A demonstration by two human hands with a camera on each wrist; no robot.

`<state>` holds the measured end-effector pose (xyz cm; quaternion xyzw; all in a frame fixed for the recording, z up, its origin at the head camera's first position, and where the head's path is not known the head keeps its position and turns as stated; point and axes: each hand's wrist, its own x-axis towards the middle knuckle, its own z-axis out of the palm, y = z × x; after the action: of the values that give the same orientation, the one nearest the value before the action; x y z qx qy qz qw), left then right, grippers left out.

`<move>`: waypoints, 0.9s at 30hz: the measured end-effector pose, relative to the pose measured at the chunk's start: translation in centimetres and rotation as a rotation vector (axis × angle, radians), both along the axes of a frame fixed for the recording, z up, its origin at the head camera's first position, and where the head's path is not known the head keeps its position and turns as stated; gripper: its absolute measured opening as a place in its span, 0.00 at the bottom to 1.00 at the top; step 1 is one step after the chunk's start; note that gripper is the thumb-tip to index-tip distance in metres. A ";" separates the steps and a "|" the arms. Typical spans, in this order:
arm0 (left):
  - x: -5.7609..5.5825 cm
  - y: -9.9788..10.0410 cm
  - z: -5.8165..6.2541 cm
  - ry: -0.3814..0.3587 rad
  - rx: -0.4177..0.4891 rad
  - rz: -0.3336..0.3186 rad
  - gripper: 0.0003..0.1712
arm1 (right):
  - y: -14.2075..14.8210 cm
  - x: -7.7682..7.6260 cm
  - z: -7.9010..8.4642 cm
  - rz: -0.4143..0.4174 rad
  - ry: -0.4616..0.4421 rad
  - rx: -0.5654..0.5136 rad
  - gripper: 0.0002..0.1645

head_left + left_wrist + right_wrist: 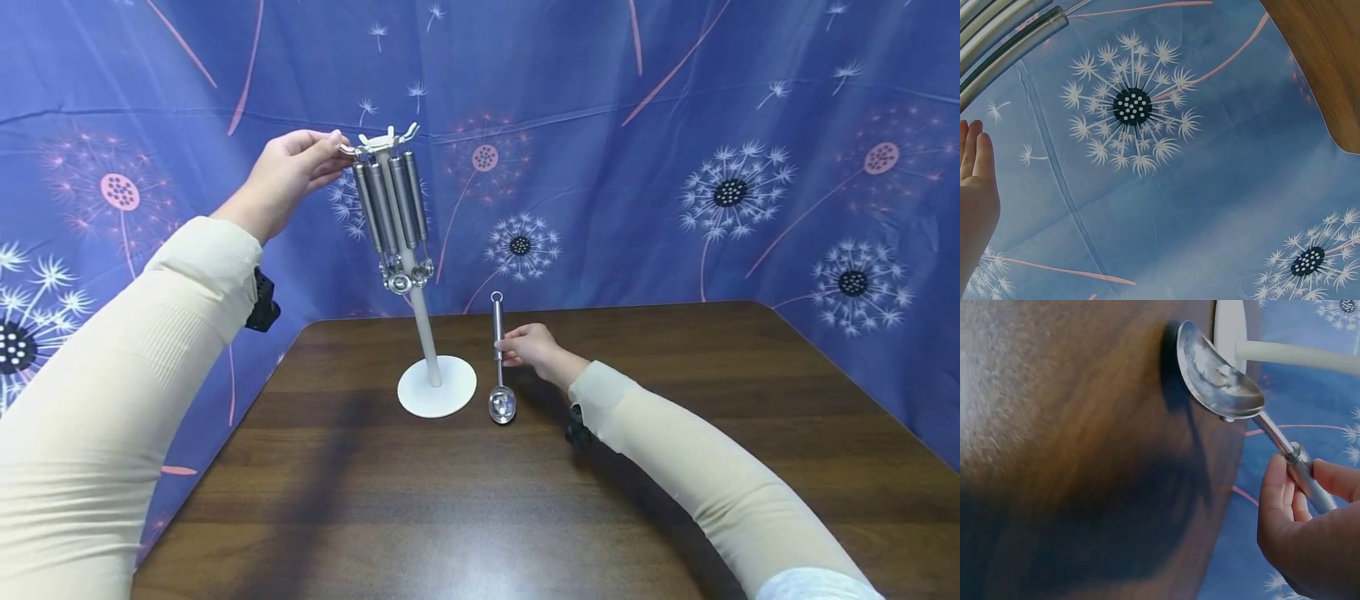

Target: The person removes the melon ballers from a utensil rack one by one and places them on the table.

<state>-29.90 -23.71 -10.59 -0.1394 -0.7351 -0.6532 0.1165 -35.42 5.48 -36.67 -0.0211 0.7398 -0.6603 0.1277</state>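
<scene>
My left hand (292,173) pinches one of the hooks at the top of a white utensil stand (424,333). Several metal-handled kitchen utensils (381,208) hang from that stand, their small ends bunched together below. In the left wrist view some of those handles (1019,53) cross the top left corner, above the left fingers (984,159). To the right of the stand, my right hand (534,348) holds an ice cream scoop (502,403) by its metal handle between thumb and fingers. Bowl downward, the scoop hangs over the table, its ring end up; the right wrist view shows its hollow bowl (1219,381).
The stand's round white base (437,404) rests on a brown wooden table (480,500), near its back edge. Behind hangs a blue curtain (600,217) with dandelion prints. A shadow falls on the tabletop below the scoop.
</scene>
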 end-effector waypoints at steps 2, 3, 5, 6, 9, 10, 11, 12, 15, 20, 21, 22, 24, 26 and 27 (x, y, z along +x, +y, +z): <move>0.0 0.0 -0.1 0.014 -0.019 0.012 0.15 | 0.0 0.0 -0.5 0.006 -0.014 0.012 0.15; 0.0 0.1 -0.1 0.021 -0.029 0.017 0.15 | 0.0 -0.1 -0.7 0.008 -0.022 0.016 0.16; 0.0 0.2 -0.2 0.033 -0.041 0.027 0.15 | 0.0 -0.2 -1.1 0.015 -0.043 0.017 0.17; 0.0 0.2 -0.2 0.038 -0.046 0.033 0.15 | 0.0 -0.2 -1.3 0.020 -0.055 0.018 0.17; 0.1 0.2 -0.3 0.043 -0.046 0.039 0.16 | -0.2 -0.3 -1.6 0.028 -0.088 0.015 0.19; 0.1 0.2 -0.3 0.042 -0.043 0.040 0.15 | -0.2 -0.3 -1.8 0.028 -0.101 0.012 0.18; 0.0 0.2 -0.3 0.042 -0.041 0.040 0.16 | -0.3 -0.3 -1.9 0.029 -0.115 0.011 0.16; 0.0 0.1 -0.4 0.042 -0.040 0.040 0.16 | -0.3 -0.3 -2.0 0.026 -0.130 0.010 0.14; 0.0 0.1 -0.5 0.040 -0.043 0.041 0.16 | -0.4 -0.4 -2.5 0.015 -0.186 0.009 0.09; -0.1 0.1 -0.7 0.046 -0.045 0.038 0.15 | -0.4 -0.6 -3.3 0.001 -0.262 0.015 0.15; -0.1 0.1 -0.8 0.047 -0.039 0.035 0.15 | -0.4 -0.7 -3.5 -0.001 -0.269 0.014 0.18; -0.2 0.1 -0.8 0.047 -0.033 0.032 0.14 | -0.5 -0.7 -3.5 -0.001 -0.272 0.017 0.20; -0.1 0.1 -0.8 0.048 -0.025 0.030 0.15 | -0.6 -0.8 -3.6 -0.004 -0.274 0.021 0.25; -0.2 0.1 -0.7 0.048 -0.011 0.028 0.15 | -0.7 -0.8 -3.6 -0.011 -0.274 0.027 0.29; -0.2 0.2 -0.7 0.048 -0.009 0.029 0.16 | -0.8 -0.8 -3.6 -0.014 -0.272 0.034 0.30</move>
<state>-30.06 -23.55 -11.27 -0.1450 -0.7370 -0.6446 0.1426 -36.26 4.68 -40.29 0.0756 0.7268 -0.6454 0.2225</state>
